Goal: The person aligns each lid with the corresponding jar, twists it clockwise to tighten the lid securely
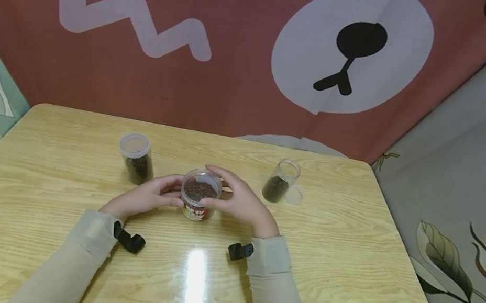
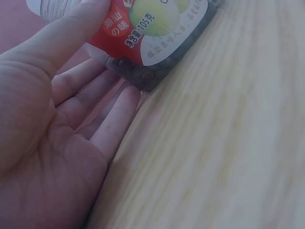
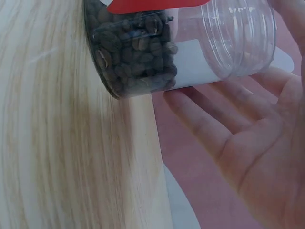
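Note:
A clear plastic jar with a red printed label stands upright at the middle of the table, its mouth uncovered. Dark brown coffee beans fill its lower part. From the left, my left hand holds the jar, thumb on the near side and fingers reaching behind. My right hand grips it from the right near the rim, with the thumb in front and fingers at the back. In the left wrist view the label shows a green fruit; part of the jar is cut off there.
A capped clear jar of dark contents stands to the left. On the right is an uncapped jar of dark contents, with a clear round lid lying beside it. Behind the wooden table hangs a red cloth.

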The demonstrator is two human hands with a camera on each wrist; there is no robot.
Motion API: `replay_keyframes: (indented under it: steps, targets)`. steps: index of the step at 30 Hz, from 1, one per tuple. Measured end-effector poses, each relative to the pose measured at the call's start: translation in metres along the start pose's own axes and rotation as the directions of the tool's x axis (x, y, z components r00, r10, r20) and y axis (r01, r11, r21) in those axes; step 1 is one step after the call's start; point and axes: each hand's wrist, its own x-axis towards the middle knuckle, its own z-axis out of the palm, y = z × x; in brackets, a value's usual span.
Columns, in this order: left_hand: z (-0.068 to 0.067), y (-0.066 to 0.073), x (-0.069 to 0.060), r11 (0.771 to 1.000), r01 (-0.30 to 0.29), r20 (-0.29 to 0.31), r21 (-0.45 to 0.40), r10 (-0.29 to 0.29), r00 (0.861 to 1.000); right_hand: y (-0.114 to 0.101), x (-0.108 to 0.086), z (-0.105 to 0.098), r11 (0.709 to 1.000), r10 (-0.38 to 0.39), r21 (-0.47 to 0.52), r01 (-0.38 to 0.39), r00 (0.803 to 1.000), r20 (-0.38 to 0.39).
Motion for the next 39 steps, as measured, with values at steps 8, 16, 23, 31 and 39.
replay_keyframes:
  steps: [8,16,23,31,39]
  targets:
    - [-0.001,-0.002,0.001,1.0,-0.004,0.009,-0.001,0.004,1.0,-0.003,0.0,0.0,0.999,0.036,-0.003,-0.036,0.999,-0.012]
    - [-0.001,-0.001,0.002,1.0,-0.01,0.012,0.008,0.009,1.0,-0.004,0.001,0.0,0.998,0.068,0.019,-0.068,0.998,-0.009]
    - [0.0,0.0,0.001,0.999,-0.031,0.005,0.013,0.031,1.0,0.0,0.001,-0.001,0.994,0.068,0.083,-0.069,0.998,0.019]
    - [0.002,0.003,0.001,0.999,-0.035,0.005,0.028,0.035,0.999,0.009,0.001,-0.003,0.993,0.025,0.116,-0.031,0.998,0.056]
    - [0.002,0.001,0.002,0.998,-0.046,0.013,0.031,0.045,0.999,0.007,0.002,-0.005,0.994,0.007,0.109,-0.018,0.995,0.1]
